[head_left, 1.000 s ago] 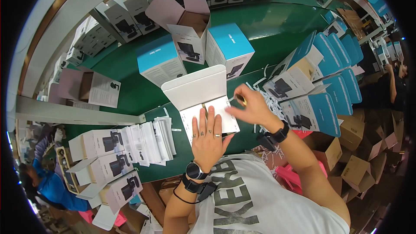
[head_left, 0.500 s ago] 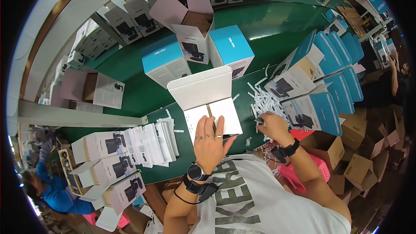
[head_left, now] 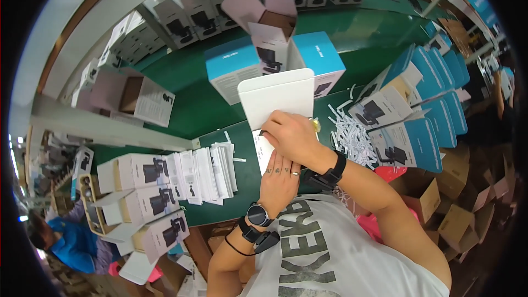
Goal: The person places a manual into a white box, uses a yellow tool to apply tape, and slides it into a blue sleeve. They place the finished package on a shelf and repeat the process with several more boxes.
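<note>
An open white carton (head_left: 264, 102) with its lid raised is in front of me on the green table. My left hand (head_left: 279, 182) lies over its near part, fingers stretched forward and flat. My right hand (head_left: 291, 136) reaches across above the left one, with its fingers curled at the carton's left side where the lid begins. Whatever those fingers hold is hidden under the hand. A small yellowish piece (head_left: 316, 125) shows at the carton's right edge. The carton's inside is mostly covered by my hands.
White paper strips (head_left: 352, 140) are heaped to the right, beside blue-and-white product boxes (head_left: 395, 148). A stack of white leaflets (head_left: 206, 176) and printed boxes (head_left: 151, 170) stand at left. Blue-topped boxes (head_left: 234, 63) stand behind the carton. Brown cartons (head_left: 459, 220) lie at lower right.
My right hand has left the paper strips, where it held a small dark thing, and come left over the carton. My left hand stays on the carton. The view has shifted slightly.
</note>
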Motion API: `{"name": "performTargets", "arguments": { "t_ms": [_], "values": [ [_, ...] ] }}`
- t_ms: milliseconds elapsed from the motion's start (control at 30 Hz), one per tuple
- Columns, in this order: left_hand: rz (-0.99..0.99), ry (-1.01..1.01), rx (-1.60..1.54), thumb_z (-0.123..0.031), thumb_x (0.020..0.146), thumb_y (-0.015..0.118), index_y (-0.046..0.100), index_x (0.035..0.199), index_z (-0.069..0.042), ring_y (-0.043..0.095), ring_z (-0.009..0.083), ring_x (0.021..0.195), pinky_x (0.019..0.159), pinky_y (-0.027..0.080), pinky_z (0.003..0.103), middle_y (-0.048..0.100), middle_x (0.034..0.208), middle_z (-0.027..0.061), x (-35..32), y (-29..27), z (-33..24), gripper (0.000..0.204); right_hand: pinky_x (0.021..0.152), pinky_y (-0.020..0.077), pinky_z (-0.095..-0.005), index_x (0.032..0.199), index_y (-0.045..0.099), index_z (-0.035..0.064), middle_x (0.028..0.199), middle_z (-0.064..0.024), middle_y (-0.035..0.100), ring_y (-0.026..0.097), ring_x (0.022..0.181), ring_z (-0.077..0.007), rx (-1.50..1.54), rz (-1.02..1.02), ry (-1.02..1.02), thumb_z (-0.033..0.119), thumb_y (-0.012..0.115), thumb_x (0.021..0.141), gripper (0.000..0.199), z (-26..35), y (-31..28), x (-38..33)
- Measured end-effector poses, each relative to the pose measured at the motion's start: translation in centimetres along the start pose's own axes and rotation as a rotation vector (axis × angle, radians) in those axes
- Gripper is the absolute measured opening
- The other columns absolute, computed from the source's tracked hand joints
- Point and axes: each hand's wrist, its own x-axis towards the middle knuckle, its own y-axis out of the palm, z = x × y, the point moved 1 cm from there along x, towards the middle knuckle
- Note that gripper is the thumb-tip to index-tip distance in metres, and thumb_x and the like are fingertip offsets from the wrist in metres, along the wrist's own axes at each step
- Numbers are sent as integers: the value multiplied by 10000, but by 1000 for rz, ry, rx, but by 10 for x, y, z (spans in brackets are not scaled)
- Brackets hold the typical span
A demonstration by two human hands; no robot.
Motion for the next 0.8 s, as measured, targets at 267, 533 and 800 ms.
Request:
{"name": "performTargets", "arguments": {
  "t_ms": [267,533,800],
  "values": [
    [-19,24,-38,-145,897,597,615,1311,36,573,410,1280,1175,391,505,615,1305,239,-6,-2,7,452,677,552,-385,913,727,121,900,-29,675,696,803,-264,162,151,-23,174,793,790,149,10,8,5],
    [92,-17,-89,-145,899,588,574,1375,43,542,420,1328,1189,374,492,587,1386,235,-8,-2,6,513,714,562,-365,994,715,117,913,-51,705,707,854,-288,177,167,30,174,791,793,222,17,-10,5],
    [68,15,-6,-128,904,588,458,1492,63,406,423,1469,1226,322,485,390,1612,235,11,-19,3,633,721,544,-336,1262,678,58,860,-95,728,706,776,-242,-170,146,468,121,702,902,366,-57,-121,-35]
  ]
}}
